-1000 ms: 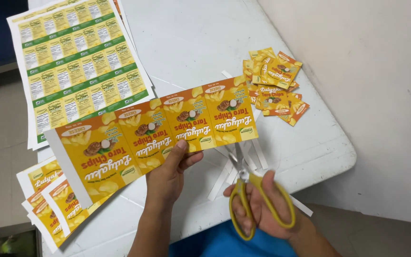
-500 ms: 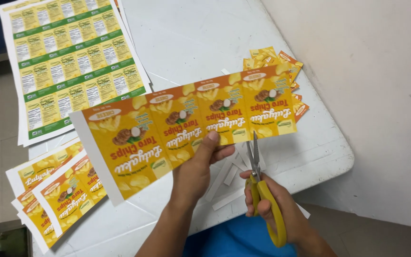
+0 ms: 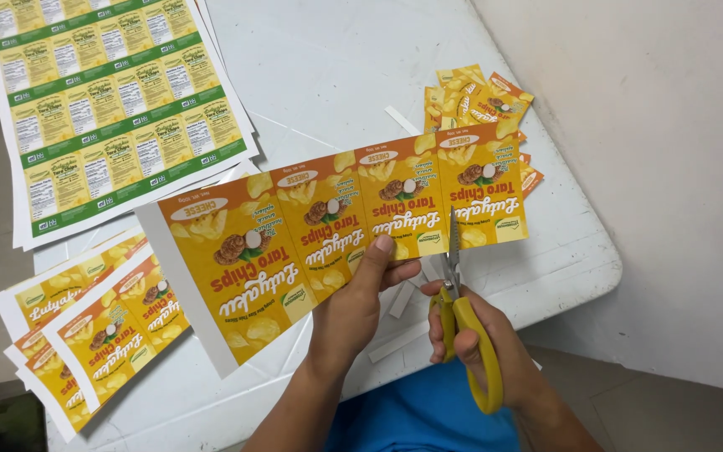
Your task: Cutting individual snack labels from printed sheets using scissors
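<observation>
1. I see the left hand point(image 3: 361, 297) pinching the lower edge of the label strip point(image 3: 336, 226), thumb on top, holding it up above the desk point(image 3: 336, 75).
2. The right hand point(image 3: 470, 343) is closed through the loops of the yellow scissors point(image 3: 455, 293); the blades have entered the strip's lower edge, on the seam before its last label, just right of the left thumb.
3. To cut well, I judge the strip should be kept taut and flat, the blades following the seam straight up, and the left thumb kept clear of the blade line.
4. Beyond the strip's right end lies a pile of cut labels point(image 3: 483, 100); under the strip lie white offcut slivers point(image 3: 399, 339).
5. Up and left of the strip rests a printed sheet point(image 3: 110, 109) of green-and-yellow panels; down and left of it, a stack of uncut strips point(image 3: 94, 326).
6. The desk is white with a rounded corner; right of the strip stands a plain pale wall point(image 3: 671, 167).
</observation>
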